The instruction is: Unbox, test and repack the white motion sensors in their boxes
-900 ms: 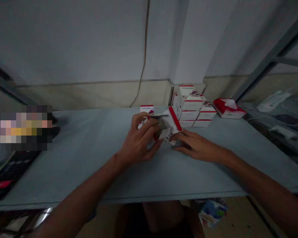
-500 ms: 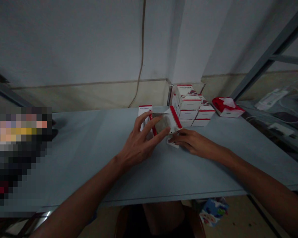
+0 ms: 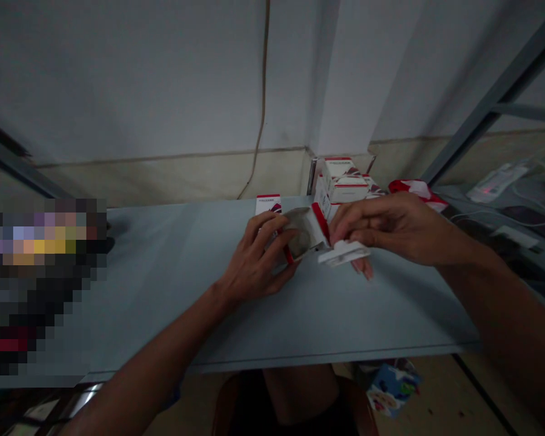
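Observation:
My left hand (image 3: 257, 257) grips an opened white carton with red edging (image 3: 317, 229), its flap folded back. A round, grey, glossy item (image 3: 297, 233) sits in the carton's opening, partly behind my fingers. My right hand (image 3: 390, 227) is raised just right of the carton, pinching a folded white paper piece (image 3: 344, 253) between fingers and thumb. Another white-and-red box (image 3: 267, 204) stands behind my left hand, partly hidden by it.
Several white-and-red boxes (image 3: 343, 188) are stacked against the wall at the back of the pale grey table (image 3: 327, 321). A red-and-white packet (image 3: 418, 189) lies behind my right hand. A pixelated patch covers the table's left side.
My right hand has lifted off the table and moved right, carrying the white paper piece away from the carton. My left hand still grips the carton, now turned slightly.

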### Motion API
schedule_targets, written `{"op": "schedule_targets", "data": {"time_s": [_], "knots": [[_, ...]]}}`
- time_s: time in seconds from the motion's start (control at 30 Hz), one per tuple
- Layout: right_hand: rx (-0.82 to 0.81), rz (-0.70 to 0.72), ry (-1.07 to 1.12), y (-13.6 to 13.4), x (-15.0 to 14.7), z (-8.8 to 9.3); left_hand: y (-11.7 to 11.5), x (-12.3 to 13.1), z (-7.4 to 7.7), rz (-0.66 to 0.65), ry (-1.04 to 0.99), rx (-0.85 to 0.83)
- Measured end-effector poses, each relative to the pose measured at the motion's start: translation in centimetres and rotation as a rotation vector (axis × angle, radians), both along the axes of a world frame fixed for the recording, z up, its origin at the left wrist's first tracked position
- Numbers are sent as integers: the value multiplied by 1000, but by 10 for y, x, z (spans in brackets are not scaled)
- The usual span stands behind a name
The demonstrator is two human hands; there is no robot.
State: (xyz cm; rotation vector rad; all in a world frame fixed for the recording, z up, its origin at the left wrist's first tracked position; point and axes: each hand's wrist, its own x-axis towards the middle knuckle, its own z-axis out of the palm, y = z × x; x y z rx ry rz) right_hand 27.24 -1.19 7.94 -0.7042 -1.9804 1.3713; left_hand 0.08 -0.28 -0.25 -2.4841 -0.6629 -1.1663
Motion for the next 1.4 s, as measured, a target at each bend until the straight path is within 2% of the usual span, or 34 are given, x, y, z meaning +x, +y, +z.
{"op": "schedule_targets", "data": {"time_s": [0.1,0.2,0.27,0.37,0.47,0.57,0.77,0.97,1.13,1.3,1.4], "knots": [[-24,27,-63,-2,-22,11,2,1,-1,21,5,18],[41,-61,-58,-5,-37,11,4,1,-1,49,7,22],[156,-127,-125,-6,-42,12,5,1,-2,58,3,10],[373,-153,-224,-4,-46,21,8,-1,-3,79,-17,-23],[587,-191,-238,5,-48,33,10,-3,-4,106,-41,-44],[777,-254,-319,16,-46,36,12,-5,-4,74,-103,-92],[981,-219,-589,26,-37,21,8,-3,-4,-90,-199,-109],[1047,-121,-499,26,-43,9,1,-1,-3,-36,-220,-146],[1102,-53,-509,35,-46,1,1,-2,-3,-68,-185,-117],[1190,-93,-517,38,-50,-2,-1,-3,0,-22,-216,-119],[1236,-158,-509,33,-53,-1,-2,-4,3,-40,-209,-146]]}}
